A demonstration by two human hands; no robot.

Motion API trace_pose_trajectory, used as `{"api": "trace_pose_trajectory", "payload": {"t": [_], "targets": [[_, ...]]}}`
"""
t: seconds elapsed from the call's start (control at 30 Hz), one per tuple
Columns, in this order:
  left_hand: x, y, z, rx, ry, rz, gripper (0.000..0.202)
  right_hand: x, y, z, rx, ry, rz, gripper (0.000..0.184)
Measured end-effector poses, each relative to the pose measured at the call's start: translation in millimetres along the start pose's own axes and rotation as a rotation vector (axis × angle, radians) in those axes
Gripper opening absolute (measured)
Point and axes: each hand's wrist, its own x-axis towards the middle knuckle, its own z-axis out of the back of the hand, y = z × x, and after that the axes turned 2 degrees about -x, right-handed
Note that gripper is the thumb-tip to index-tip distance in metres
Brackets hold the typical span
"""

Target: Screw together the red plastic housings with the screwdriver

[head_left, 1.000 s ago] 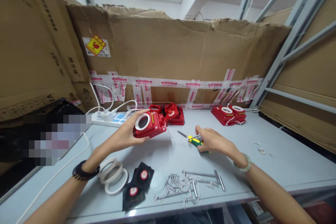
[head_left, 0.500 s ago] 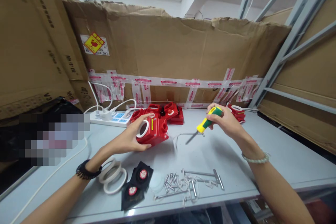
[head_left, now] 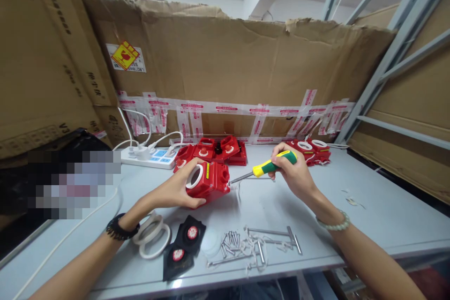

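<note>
My left hand (head_left: 179, 185) is wrapped round a red housing (head_left: 214, 180) with a white ring on its face and a small yellow label. In my right hand (head_left: 293, 168) is a screwdriver (head_left: 270, 165) with a yellow and green handle. Its shaft points left, and the tip meets the right end of the housing, by a small metal part. A thin metal rod (head_left: 260, 178) lies on the table behind the shaft. Nearer the front edge are several screws (head_left: 230, 243) and metal T-shaped rods (head_left: 274, 234) with white string.
White rings (head_left: 154, 239) and black square pieces (head_left: 190, 234) with red-and-white discs lie at the front left. More red housings (head_left: 232, 150) stand at the back, others (head_left: 312, 150) at back right. A power strip (head_left: 149, 157) with white cables sits before the cardboard wall (head_left: 225, 65).
The screwdriver has swung from pointing steeply down to nearly level, and its tip has moved left to the housing. The held housing has shifted slightly right.
</note>
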Motion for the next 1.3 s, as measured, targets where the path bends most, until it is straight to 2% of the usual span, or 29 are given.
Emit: {"api": "trace_pose_trajectory", "payload": {"t": [0.33,0.73,0.87,1.0,1.13,1.2,1.3], "targets": [[0,-6,2.8,-0.01,0.009,-0.012,0.068,-4,1,-2,-0.037,0.03,0.038,0.014],[1,-9,4.0,-0.082,0.021,-0.004,0.058,-5,1,-3,-0.057,0.021,0.038,0.015],[1,-9,3.6,-0.04,0.007,-0.015,0.062,-6,7,-5,-0.224,-0.036,0.027,0.021],[1,-11,3.4,0.027,0.004,-0.051,0.062,-7,8,-5,-0.502,-0.098,0.048,0.029],[2,-12,5.3,0.084,-0.01,-0.083,0.059,-6,8,0,-0.833,-0.144,0.093,0.046],[2,-13,6.3,0.086,-0.013,-0.087,0.057,-4,11,4,-0.876,-0.106,0.074,0.047],[1,-14,6.6,0.087,-0.009,-0.074,0.055,-3,19,9,-0.727,0.05,0.012,0.034]]}}
